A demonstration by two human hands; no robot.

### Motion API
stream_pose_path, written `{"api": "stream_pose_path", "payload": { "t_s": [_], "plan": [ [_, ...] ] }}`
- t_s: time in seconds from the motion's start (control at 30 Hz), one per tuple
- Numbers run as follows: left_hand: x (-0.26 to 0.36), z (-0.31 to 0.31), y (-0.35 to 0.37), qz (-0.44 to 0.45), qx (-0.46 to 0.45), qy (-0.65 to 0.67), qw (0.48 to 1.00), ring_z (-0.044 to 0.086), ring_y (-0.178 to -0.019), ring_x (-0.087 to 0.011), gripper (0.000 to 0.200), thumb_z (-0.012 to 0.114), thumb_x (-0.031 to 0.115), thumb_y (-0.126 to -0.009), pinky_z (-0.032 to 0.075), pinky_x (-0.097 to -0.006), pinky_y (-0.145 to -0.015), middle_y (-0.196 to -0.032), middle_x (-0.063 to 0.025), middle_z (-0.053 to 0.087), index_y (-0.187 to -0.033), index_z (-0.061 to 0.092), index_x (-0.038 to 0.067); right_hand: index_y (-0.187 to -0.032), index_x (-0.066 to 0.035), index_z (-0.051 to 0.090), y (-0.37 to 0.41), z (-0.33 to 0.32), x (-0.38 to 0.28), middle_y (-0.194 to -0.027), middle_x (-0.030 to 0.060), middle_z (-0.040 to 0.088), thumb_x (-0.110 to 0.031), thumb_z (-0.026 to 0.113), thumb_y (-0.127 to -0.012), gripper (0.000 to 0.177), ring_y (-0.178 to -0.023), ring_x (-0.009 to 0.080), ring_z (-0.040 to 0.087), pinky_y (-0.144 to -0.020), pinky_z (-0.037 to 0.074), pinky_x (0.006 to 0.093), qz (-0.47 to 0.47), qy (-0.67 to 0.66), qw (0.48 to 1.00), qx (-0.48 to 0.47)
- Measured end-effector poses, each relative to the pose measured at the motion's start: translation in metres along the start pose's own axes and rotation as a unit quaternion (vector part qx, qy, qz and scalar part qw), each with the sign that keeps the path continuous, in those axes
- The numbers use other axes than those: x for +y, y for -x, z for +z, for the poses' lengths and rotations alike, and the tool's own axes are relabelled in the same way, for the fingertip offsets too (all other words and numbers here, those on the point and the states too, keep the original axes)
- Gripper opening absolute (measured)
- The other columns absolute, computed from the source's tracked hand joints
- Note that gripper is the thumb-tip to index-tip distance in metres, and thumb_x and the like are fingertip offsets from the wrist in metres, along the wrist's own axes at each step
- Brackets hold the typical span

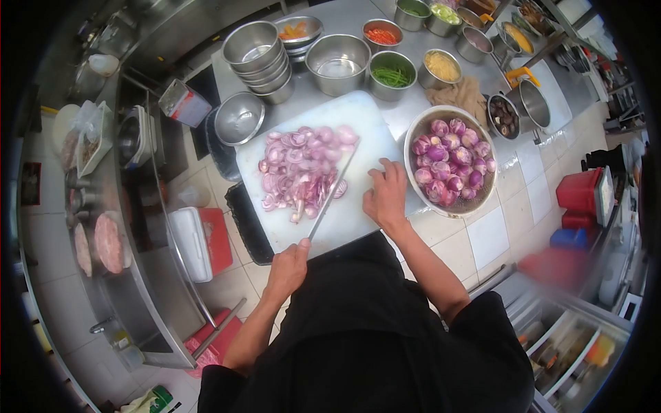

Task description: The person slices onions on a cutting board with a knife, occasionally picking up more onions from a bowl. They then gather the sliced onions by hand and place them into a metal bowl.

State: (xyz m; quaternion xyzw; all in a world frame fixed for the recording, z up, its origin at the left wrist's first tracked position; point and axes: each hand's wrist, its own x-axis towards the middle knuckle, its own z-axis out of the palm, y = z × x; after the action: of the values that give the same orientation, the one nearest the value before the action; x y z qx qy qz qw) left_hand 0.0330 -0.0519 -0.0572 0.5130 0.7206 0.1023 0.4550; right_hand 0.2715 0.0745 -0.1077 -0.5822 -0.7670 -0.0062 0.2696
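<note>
My left hand [290, 267] is closed around the handle of a long knife [329, 202]. Its blade slants up and right across the white cutting board [299, 237], along the right side of a pile of sliced shallots [296, 165]. A few cut pieces lie just right of the blade. My right hand [387, 195] rests at the board's right side with fingers bent and apart, and I see nothing in it. Close by on the right, a round metal colander [412, 180] holds many peeled purple shallots [447, 162].
Stacked steel bowls [255, 51] and a wide steel bowl [337, 65] stand behind the board. Further right are bowls of green strips [392, 72], red pieces [382, 34] and yellow shreds [441, 67]. A brown cloth [460, 96] lies beside the colander. A metal counter runs along the left.
</note>
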Motion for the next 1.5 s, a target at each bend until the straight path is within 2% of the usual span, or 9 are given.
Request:
{"api": "stream_pose_path", "payload": {
  "t_s": [0.03, 0.1, 0.27, 0.33, 0.63, 0.73, 1.17, 1.37, 1.5],
  "plan": [
    [-0.003, -0.004, 0.001, -0.005, 0.024, 0.023, 0.999, 0.059, -0.089, -0.0543, 0.066, 0.033, 0.049, -0.105, 0.045, -0.0558, -0.080, -0.086, -0.0358, 0.062, -0.086, 0.062, -0.008, -0.112, 0.001, 0.061, -0.007, 0.002, -0.006, -0.117, 0.0185, 0.057, -0.008, 0.068, -0.078, 0.036, -0.106, 0.0344, 0.054, -0.092, 0.045, 0.0466, -0.003, -0.002, 1.000, 0.001],
    [-0.011, -0.008, 0.003, -0.017, 0.039, 0.027, 0.999, 0.060, -0.086, -0.0535, 0.067, 0.032, 0.049, -0.105, 0.046, -0.0547, -0.078, -0.084, -0.0343, 0.063, -0.086, 0.062, -0.008, -0.113, 0.001, 0.063, -0.017, 0.005, -0.021, -0.118, 0.0190, 0.058, -0.013, 0.069, -0.082, 0.035, -0.106, 0.0351, 0.054, -0.091, 0.045, 0.0446, -0.016, -0.174, 0.981, -0.085],
    [-0.024, -0.010, 0.011, -0.047, 0.052, 0.049, 0.996, 0.061, -0.082, -0.0514, 0.068, 0.033, 0.049, -0.105, 0.046, -0.0527, -0.077, -0.079, -0.0332, 0.062, -0.081, 0.061, -0.008, -0.109, -0.004, 0.066, -0.005, 0.012, -0.010, -0.115, 0.0146, 0.059, -0.009, 0.067, -0.085, 0.024, -0.101, 0.0343, 0.055, -0.088, 0.047, 0.0428, -0.064, -0.208, 0.961, -0.174],
    [-0.027, -0.010, 0.016, -0.046, 0.049, 0.050, 0.996, 0.061, -0.082, -0.0515, 0.069, 0.033, 0.050, -0.105, 0.046, -0.0528, -0.077, -0.080, -0.0335, 0.062, -0.081, 0.062, -0.008, -0.105, -0.004, 0.064, 0.010, 0.005, 0.003, -0.111, 0.0132, 0.059, -0.002, 0.065, -0.084, 0.021, -0.099, 0.0350, 0.056, -0.089, 0.046, 0.0434, -0.085, -0.287, 0.942, -0.149],
    [-0.024, -0.002, 0.020, -0.055, -0.011, -0.015, 0.998, 0.061, -0.088, -0.0527, 0.070, 0.034, 0.051, -0.104, 0.047, -0.0525, -0.083, -0.086, -0.0365, 0.063, -0.085, 0.064, -0.009, -0.105, -0.002, 0.064, 0.050, -0.011, -0.015, -0.109, 0.0159, 0.060, 0.006, 0.066, -0.079, 0.027, -0.101, 0.0362, 0.057, -0.086, 0.048, 0.0439, 0.001, -0.310, 0.946, -0.093],
    [-0.021, -0.004, 0.020, -0.063, -0.020, -0.025, 0.997, 0.061, -0.090, -0.0533, 0.070, 0.034, 0.052, -0.104, 0.047, -0.0531, -0.084, -0.087, -0.0375, 0.063, -0.086, 0.064, -0.009, -0.106, -0.002, 0.064, 0.045, 0.005, -0.015, -0.107, 0.0159, 0.061, 0.005, 0.069, -0.078, 0.029, -0.100, 0.0365, 0.058, -0.087, 0.048, 0.0430, -0.031, -0.315, 0.948, -0.036],
    [-0.021, -0.013, 0.041, -0.051, -0.010, -0.123, 0.991, 0.061, -0.084, -0.0550, 0.065, 0.034, 0.048, -0.105, 0.048, -0.0585, -0.080, -0.082, -0.0378, 0.063, -0.084, 0.063, -0.007, -0.104, -0.001, 0.064, 0.012, 0.021, -0.011, -0.104, 0.0159, 0.063, 0.005, 0.068, -0.078, 0.027, -0.101, 0.0369, 0.060, -0.088, 0.048, 0.0435, -0.057, -0.343, 0.933, -0.092],
    [-0.021, 0.007, 0.010, -0.012, 0.026, -0.100, 0.995, 0.061, -0.081, -0.0563, 0.064, 0.036, 0.046, -0.105, 0.049, -0.0585, -0.077, -0.080, -0.0376, 0.063, -0.082, 0.063, -0.008, -0.104, -0.001, 0.063, 0.014, 0.023, -0.014, -0.103, 0.0160, 0.064, 0.005, 0.070, -0.077, 0.028, -0.100, 0.0369, 0.061, -0.087, 0.049, 0.0424, -0.063, -0.340, 0.937, -0.054],
    [-0.011, -0.005, 0.033, -0.024, 0.015, -0.089, 0.996, 0.061, -0.082, -0.0564, 0.064, 0.037, 0.046, -0.104, 0.048, -0.0589, -0.078, -0.079, -0.0377, 0.062, -0.084, 0.063, -0.008, -0.103, -0.002, 0.063, 0.015, 0.024, -0.013, -0.104, 0.0166, 0.064, 0.005, 0.070, -0.076, 0.028, -0.101, 0.0371, 0.061, -0.087, 0.049, 0.0430, -0.045, -0.348, 0.935, -0.055]
  ]
}}
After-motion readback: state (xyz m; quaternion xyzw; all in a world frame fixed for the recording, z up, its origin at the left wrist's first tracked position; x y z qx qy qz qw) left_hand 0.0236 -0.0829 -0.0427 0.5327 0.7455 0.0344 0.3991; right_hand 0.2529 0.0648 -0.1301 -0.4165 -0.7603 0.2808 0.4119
